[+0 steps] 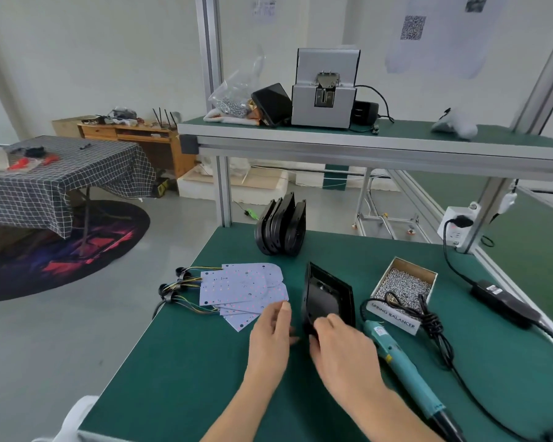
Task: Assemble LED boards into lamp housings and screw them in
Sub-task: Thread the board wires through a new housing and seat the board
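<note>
**Housing on edge, boards fanned loose: where this could slip**

Green matting covers the bench (179,371), with a workshop floor and a checked tablecloth off to the far left. Furthest left of the fingers lie the LED boards (237,287), a loose fan of pale panels with their wire leads (186,288) trailing to the bench's left rim. The left hand (270,333) rests with relaxed, open fingers (284,309) at the near corner of that fan, gripping nothing that I can see; a careless drag could scatter the stack or tug a lead over the rim.

Just right of it, the right hand (340,346) holds the near end of a black lamp housing (328,296), fingers curled on its rim. The housing stands tilted on edge, so a weak hold could let it tip flat or slide.

Beyond both hands stands a row of spare housings (281,229), upright and leaning together. Right of the fingers lie the teal electric screwdriver (406,371) and the open screw box (404,283); the driver's knotted cord (428,320) sits against the box and might snag and spill screws when lifted.
</note>
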